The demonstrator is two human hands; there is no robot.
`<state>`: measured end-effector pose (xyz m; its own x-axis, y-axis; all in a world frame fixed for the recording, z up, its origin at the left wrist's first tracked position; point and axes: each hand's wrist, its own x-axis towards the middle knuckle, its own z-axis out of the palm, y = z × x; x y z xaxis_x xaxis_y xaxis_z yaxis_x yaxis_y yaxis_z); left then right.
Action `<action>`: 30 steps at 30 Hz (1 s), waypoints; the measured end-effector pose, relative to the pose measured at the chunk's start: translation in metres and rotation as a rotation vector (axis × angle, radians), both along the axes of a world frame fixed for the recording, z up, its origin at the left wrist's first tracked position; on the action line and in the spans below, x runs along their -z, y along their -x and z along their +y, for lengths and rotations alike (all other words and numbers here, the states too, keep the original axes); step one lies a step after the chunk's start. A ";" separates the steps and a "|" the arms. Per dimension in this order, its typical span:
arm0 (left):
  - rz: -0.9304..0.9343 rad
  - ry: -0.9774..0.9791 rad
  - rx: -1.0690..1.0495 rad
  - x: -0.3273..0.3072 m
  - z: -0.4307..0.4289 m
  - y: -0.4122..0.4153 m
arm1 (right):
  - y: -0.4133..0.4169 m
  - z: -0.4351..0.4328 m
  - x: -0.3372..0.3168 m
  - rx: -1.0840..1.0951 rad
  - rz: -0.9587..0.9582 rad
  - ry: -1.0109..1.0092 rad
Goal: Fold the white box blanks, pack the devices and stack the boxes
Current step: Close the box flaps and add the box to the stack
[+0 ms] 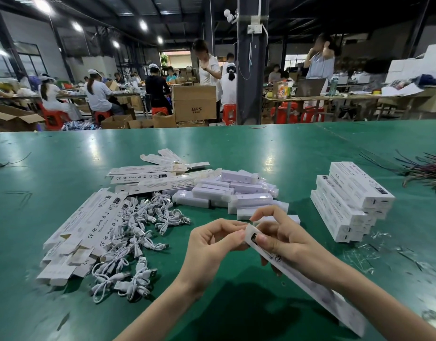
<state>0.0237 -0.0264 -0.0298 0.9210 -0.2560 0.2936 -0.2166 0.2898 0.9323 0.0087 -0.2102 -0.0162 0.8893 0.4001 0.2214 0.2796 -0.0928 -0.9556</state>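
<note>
**END FLAP CLOSURE: FAULT RISKS**

Both hands hold the white box [332, 303] above the bench [64, 156]. The left hand [212, 244] grip pinches the far end flap. The right hand [285, 239] grip is curled round the box, thumb pressed on its printed face. The devices [236, 193] lie beyond the box, and the finished stack [352, 203] beyond-right. Probable faults: an uneven pinch creases the flap or leaves it untucked, and a loosened right grip drops the box's long unsupported tail.
</note>
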 end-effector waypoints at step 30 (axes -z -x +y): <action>0.074 -0.454 -0.233 0.032 -0.010 -0.026 | -0.004 0.006 0.012 0.365 -0.736 0.356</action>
